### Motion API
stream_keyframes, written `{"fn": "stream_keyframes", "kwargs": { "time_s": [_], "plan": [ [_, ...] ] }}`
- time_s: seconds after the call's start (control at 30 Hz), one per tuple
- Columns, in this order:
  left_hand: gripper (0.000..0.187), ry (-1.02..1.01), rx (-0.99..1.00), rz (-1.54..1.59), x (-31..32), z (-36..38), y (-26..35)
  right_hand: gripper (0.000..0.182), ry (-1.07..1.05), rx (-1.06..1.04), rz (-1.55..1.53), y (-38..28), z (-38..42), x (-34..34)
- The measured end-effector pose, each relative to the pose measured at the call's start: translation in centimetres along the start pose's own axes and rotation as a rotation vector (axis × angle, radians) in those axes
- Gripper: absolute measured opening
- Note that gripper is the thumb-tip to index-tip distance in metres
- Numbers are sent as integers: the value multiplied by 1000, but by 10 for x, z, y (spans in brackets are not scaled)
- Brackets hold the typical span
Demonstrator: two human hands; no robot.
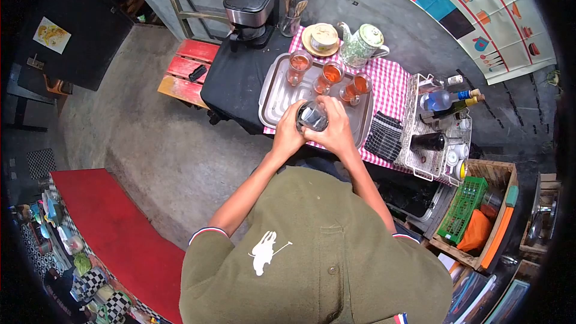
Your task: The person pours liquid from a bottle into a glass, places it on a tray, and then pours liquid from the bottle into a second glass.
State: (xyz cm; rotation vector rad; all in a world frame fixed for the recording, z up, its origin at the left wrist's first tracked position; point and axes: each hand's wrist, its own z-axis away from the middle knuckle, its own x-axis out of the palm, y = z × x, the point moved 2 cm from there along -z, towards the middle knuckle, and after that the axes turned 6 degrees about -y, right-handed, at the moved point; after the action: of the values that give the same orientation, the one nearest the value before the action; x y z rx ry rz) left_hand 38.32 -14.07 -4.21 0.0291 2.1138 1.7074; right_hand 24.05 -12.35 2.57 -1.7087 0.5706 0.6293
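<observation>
Both of my hands close around a clear round glass [312,116] above the near edge of a metal tray [273,105]. My left hand [288,129] wraps its left side, and my right hand [335,127] grips its right side. What the glass contains, if anything, is hard to make out. Farther back on the tray stand three glasses of reddish-brown drink: a left glass [298,69], a middle glass [329,77] and a right glass [356,87].
Behind the tray are a green-patterned teapot [361,48] and a cup on a saucer [324,37]. A coffee maker [252,9] stands at back left. To the right lie a dark cloth [384,136] and a white wicker basket [414,117] with bottles. A red chair [191,63] stands left.
</observation>
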Motion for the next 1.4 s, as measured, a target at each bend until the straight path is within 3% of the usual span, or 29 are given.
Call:
{"fn": "stream_keyframes", "kwargs": {
  "time_s": [0.6, 1.4],
  "plan": [
    [73, 24, 42, 13, 0, -1, 5, 66, -9, -5, 5, 1, 0, -1],
    [67, 20, 40, 10, -1, -1, 4, 66, 4, -1, -21, 1, 0, 0]
  ]
}}
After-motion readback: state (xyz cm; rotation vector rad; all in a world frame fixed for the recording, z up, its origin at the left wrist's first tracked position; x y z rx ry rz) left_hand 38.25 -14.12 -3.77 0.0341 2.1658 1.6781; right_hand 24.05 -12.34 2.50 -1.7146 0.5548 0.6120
